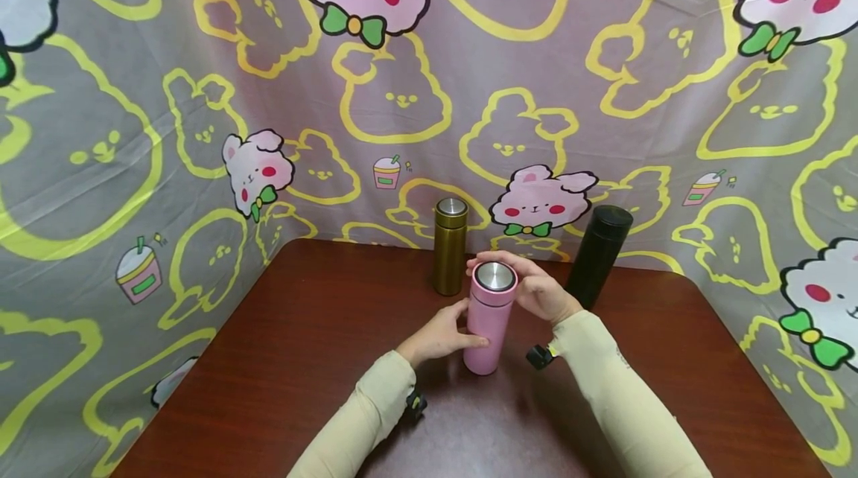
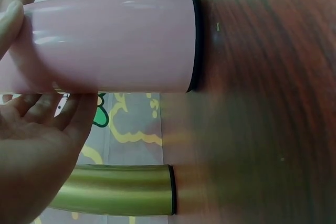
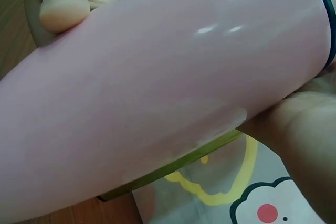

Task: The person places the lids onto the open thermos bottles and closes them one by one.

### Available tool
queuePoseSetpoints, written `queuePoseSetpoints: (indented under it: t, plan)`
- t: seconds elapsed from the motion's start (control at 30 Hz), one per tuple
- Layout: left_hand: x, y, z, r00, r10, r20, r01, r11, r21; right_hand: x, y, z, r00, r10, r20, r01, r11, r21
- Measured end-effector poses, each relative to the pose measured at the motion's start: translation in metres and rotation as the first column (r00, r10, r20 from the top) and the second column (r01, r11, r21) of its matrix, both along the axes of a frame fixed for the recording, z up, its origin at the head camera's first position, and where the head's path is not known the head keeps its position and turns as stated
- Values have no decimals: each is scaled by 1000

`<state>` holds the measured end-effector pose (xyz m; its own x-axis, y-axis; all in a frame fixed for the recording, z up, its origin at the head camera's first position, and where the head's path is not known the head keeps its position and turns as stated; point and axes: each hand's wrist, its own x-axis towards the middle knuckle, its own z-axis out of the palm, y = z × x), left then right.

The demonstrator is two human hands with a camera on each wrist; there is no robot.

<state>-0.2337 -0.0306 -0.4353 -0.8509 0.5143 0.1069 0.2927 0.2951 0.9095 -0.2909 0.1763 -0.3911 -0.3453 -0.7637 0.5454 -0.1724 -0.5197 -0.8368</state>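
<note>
A pink thermos flask point(image 1: 488, 333) with a steel-topped lid point(image 1: 496, 277) stands nearly upright between the hands, its base at or very near the tabletop. My left hand point(image 1: 436, 336) grips its body from the left, thumb across the front; the left wrist view shows that hand's fingers point(image 2: 79, 121) along the flask's side. Around the lid's back and right side curves my right hand point(image 1: 536, 288), fingertips showing behind the lid. In the right wrist view, pink flask wall point(image 3: 147, 87) fills most of the picture and hides much of that hand's grip.
A gold thermos point(image 1: 450, 247) stands behind and left of the pink one. To the right, a black thermos point(image 1: 599, 255) is partly hidden by the right hand. The brown table point(image 1: 268, 359) meets a cartoon-printed curtain point(image 1: 402, 76) at its back edge.
</note>
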Motion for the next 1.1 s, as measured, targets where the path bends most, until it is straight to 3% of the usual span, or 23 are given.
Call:
queuePoseSetpoints:
  t: [0.2,0.33,0.47,0.7,1.1]
  plan:
    - [-16,3,-26,1000,20,-6,-20,1000,-4,1,3,-1,999,-38,3,38,999,25]
    - [-17,3,-29,1000,30,-4,-30,999,-15,3,5,-2,996,-86,-4,86,995,42]
    - [-15,3,-25,1000,30,4,-30,1000,0,6,7,-1,988,-152,-3,152,986,68]
    - [3,0,2,1000,8,0,-8,1000,10,11,12,0,962,-272,-29,273,952,139]
    - [3,1,2,1000,13,4,-13,1000,11,24,16,1,867,-479,-136,498,835,233]
